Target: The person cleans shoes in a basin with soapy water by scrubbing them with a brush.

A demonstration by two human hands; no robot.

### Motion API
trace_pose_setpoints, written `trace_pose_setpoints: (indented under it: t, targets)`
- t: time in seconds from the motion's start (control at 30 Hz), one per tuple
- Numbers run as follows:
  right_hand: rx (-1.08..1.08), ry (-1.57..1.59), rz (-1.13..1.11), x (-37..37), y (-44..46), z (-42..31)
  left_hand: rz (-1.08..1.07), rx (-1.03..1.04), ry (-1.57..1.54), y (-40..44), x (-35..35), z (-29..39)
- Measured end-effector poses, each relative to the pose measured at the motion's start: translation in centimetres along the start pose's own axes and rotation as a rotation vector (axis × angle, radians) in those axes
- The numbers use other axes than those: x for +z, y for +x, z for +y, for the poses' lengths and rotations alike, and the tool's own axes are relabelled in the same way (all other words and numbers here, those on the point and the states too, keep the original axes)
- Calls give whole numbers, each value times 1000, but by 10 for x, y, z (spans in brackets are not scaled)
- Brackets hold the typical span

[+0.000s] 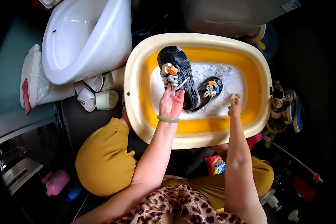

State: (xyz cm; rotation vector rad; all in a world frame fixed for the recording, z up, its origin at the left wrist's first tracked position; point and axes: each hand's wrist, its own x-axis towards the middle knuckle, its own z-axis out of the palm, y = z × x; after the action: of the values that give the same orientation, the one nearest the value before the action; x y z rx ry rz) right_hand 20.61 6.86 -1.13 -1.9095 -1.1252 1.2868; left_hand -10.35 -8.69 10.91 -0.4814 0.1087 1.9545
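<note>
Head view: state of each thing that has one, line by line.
Left hand: holding a slipper
Held slipper: raised above the suds, streaked with foam
Right hand: closed on a small pale object, too small to identify
Second slipper: lying in the basin, charms up
Basin: holding white suds
Bangle: worn on left wrist
Red packet: partly visible, cannot tell if open

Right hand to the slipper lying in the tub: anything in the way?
Nothing solid visible: only suds between the right hand and the lying slipper. From the other side, the held slipper in the left hand partly hides it.
</note>
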Motion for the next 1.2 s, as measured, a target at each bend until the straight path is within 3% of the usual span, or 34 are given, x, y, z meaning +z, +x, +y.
trace_pose_setpoints:
  t: [0.03, 0.07, 0.1, 0.13, 0.17, 0.3, 0.37, 0.4, 0.47, 0.5, 0.57, 0.63, 0.7, 0.73, 0.77, 0.83, 0.9, 0.93, 0.97, 1.03, 1.1, 1.13, 1.2]
  targets:
    - [96, 128, -105, 9, -19, -3, 6, 5, 0, 1, -1, 0]
    - [364, 39, -145, 15, -40, -8, -8, -9, -5, 3, -2, 0]
    - [379, -199, -309, 25, -69, -23, -19, -27, -11, 2, -3, -1]
    - [397, -208, -459, 26, -86, -37, -5, -23, -9, 2, -1, -2]
    - [453, -122, -450, 24, -101, -56, 73, 22, 22, 3, 5, -4]
    - [228, 135, -289, 33, -167, -109, 108, 85, 169, 10, 0, -7]
    - [139, 253, -414, 54, -222, -150, 143, 116, 194, 7, 5, -12]
    - [-23, 346, -463, 70, -243, -155, 131, 86, 201, 6, 9, -16]
    - [-15, 315, -606, 92, -280, -183, 97, 73, 222, 16, -20, -12]
    - [-8, 256, -658, 99, -287, -189, -86, -108, 181, 13, -22, -10]
    - [-164, 133, -567, 120, -258, -157, -73, -89, 213, 10, -22, -13]
    - [34, 84, -405, 127, -223, -161, 21, 67, 134, 2, -11, -19]
    - [63, 227, -380, 119, -194, -148, 161, 25, 188, -5, 6, -23]
    - [-10, 241, -373, 113, -204, -164, 141, 45, 172, -2, 12, -26]
    - [-65, 246, -375, 101, -223, -175, -36, 78, 136, 4, 1, -26]
    - [-142, 269, -415, 93, -261, -193, -21, 32, 168, 5, 23, -23]
    - [-333, 91, -496, 101, -279, -175, -84, 11, 239, 20, -18, -24]
    - [-235, 63, -556, 105, -283, -180, -55, -54, 224, 12, -7, -24]
    - [-488, -236, -350, 115, -256, -156, -24, -121, 209, 2, 2, -24]
    - [-57, 105, -358, 120, -209, -156, 66, -1, 163, -7, 11, -30]
    - [18, 251, -382, 109, -180, -140, 65, -4, 173, -9, 15, -32]
    - [16, 172, -327, 99, -205, -165, 90, 11, 152, -7, 20, -32]
    - [-169, 236, -333, 83, -235, -174, 45, 25, 152, -5, 20, -28]
